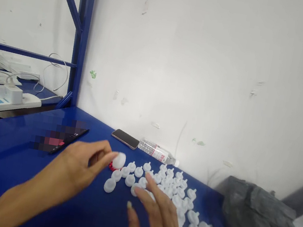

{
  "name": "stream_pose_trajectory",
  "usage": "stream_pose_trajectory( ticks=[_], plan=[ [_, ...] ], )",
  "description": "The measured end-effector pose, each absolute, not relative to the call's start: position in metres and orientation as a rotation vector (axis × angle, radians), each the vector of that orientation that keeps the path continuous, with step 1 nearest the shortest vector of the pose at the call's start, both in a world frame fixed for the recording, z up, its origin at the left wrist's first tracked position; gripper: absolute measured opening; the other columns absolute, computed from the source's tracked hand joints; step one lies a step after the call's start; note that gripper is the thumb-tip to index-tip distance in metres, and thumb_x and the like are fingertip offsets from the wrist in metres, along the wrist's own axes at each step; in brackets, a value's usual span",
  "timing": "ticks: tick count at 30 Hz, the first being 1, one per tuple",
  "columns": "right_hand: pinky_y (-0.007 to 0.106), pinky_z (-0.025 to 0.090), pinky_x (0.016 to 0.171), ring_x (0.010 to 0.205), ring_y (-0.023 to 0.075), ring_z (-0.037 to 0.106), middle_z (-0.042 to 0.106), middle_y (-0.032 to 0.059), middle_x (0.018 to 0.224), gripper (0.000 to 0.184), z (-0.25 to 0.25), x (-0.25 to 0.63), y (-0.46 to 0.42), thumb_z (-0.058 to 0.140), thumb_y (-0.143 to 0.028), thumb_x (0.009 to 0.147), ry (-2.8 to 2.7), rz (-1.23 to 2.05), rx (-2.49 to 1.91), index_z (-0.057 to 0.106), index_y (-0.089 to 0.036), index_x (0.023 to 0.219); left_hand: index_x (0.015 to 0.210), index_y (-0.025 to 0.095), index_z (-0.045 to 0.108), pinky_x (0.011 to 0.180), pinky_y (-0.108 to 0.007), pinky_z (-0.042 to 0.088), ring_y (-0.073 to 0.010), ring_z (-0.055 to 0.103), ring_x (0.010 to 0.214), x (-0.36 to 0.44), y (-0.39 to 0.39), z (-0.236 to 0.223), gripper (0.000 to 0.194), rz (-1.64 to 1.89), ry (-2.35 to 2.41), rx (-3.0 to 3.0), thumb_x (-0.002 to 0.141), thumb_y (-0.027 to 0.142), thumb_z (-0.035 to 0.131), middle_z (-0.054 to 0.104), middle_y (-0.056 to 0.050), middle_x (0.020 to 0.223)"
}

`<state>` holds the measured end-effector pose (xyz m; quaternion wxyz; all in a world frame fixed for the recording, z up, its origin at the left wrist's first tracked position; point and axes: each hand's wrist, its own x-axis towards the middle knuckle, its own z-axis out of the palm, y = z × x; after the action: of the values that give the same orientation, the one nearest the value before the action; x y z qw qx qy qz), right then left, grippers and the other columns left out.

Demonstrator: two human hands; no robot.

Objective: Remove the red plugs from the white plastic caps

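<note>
Several small white plastic caps [173, 189] lie spread across the blue table top [0, 165]. My left hand [81, 169] pinches one white cap [119, 160] between thumb and fingertips, just above the left end of the spread. A small red piece [110, 167] shows under that cap. My right hand [157, 215] lies over the caps with its fingers stretched out and apart, fingertips touching caps near the middle.
A phone [125, 138] and a lying water bottle [156, 152] rest against the white wall. A dark phone [70, 139] lies further left. A grey-black bag [255, 220] sits at the right. Power strips with chargers and cables [3, 98] fill the blue-framed bench at left.
</note>
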<state>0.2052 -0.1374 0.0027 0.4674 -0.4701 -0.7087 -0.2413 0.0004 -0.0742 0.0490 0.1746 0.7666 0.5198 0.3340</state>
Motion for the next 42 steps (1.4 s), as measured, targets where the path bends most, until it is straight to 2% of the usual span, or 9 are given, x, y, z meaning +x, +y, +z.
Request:
stream_pose_trajectory(
  ticks=[3,7,11,16,25,28,33,37,42],
  plan=[
    [0.042,0.062,0.094,0.112,0.0239,0.071,0.068,-0.0004,0.134,0.027,0.015,0.226,-0.137,0.053,-0.026,0.097,-1.806,-0.633,-1.218,0.067,-0.035,0.118,0.075,0.022,0.063,0.059,-0.028,0.035,-0.0148,0.052,0.056,-0.012,-0.060,0.088,0.041,1.116,1.629,2.227,0.096,0.054,0.047,0.059,0.005,0.059],
    [0.041,0.062,0.095,0.119,0.0249,0.067,0.068,0.0052,0.133,0.035,0.029,0.247,-0.115,0.049,-0.024,0.097,-1.985,-0.720,-1.193,0.061,-0.030,0.129,0.090,0.023,0.073,0.066,-0.028,0.039,-0.0195,0.065,0.074,-0.028,-0.023,0.145,0.019,1.075,1.786,2.270,0.090,0.037,0.060,0.074,-0.001,0.082],
    [0.044,0.062,0.094,0.111,0.0251,0.070,0.072,0.0028,0.120,0.030,0.032,0.246,-0.089,0.045,-0.023,0.097,-2.075,-0.703,-1.169,0.064,-0.030,0.120,0.101,0.021,0.076,0.072,-0.029,0.042,-0.0211,0.066,0.084,-0.037,0.030,0.166,0.026,1.175,1.790,2.390,0.089,0.031,0.055,0.076,-0.007,0.098],
    [0.044,0.058,0.100,0.096,0.0205,0.074,0.076,-0.0059,0.099,0.032,-0.003,0.247,-0.066,0.047,-0.017,0.094,-2.114,-0.655,-1.062,0.067,-0.035,0.111,0.075,0.017,0.077,0.064,-0.028,0.043,-0.0194,0.064,0.066,-0.040,0.074,0.122,0.013,0.717,1.659,2.453,0.072,0.017,0.064,0.074,-0.006,0.074],
    [0.047,0.054,0.105,0.111,0.0251,0.071,0.074,-0.0007,0.124,0.030,-0.058,0.252,-0.066,0.062,-0.043,0.093,-2.154,-0.762,-1.143,0.068,-0.041,0.123,0.073,0.015,0.075,0.064,-0.021,0.041,-0.0132,0.058,0.066,-0.056,0.086,0.050,0.017,0.426,1.269,2.424,0.069,0.008,0.060,0.070,0.002,0.069],
    [0.045,0.043,0.115,0.114,0.0248,0.070,0.076,-0.0014,0.120,0.034,-0.060,0.251,-0.067,0.064,-0.043,0.092,-2.201,-0.755,-1.137,0.067,-0.039,0.125,0.082,0.016,0.078,0.065,-0.020,0.040,-0.0123,0.056,0.068,-0.060,0.083,0.048,0.020,0.387,1.193,2.392,0.072,0.011,0.061,0.071,0.004,0.074],
    [0.035,0.006,0.129,0.111,0.0206,0.070,0.079,-0.0057,0.108,0.026,-0.056,0.250,-0.065,0.063,-0.035,0.092,-2.163,-0.759,-1.033,0.069,-0.032,0.118,0.092,0.015,0.077,0.059,-0.021,0.037,-0.0118,0.053,0.064,-0.064,0.081,0.056,0.021,0.417,1.209,2.379,0.079,0.023,0.063,0.066,0.003,0.073],
    [0.035,0.003,0.128,0.107,0.0189,0.070,0.079,-0.0057,0.102,0.024,-0.054,0.250,-0.061,0.056,-0.027,0.094,-2.141,-0.784,-0.979,0.068,-0.029,0.115,0.077,0.012,0.075,0.053,-0.022,0.037,-0.0133,0.054,0.054,-0.064,0.082,0.058,0.018,0.275,1.221,2.367,0.076,0.027,0.066,0.063,0.001,0.056],
    [0.037,0.004,0.128,0.106,0.0195,0.070,0.079,-0.0054,0.100,0.028,-0.056,0.251,-0.061,0.049,-0.024,0.094,-2.135,-0.814,-0.997,0.068,-0.032,0.113,0.065,0.014,0.074,0.053,-0.023,0.040,-0.0151,0.059,0.052,-0.059,0.075,0.051,0.010,0.129,1.195,2.371,0.068,0.019,0.066,0.066,0.000,0.051]
  ],
)
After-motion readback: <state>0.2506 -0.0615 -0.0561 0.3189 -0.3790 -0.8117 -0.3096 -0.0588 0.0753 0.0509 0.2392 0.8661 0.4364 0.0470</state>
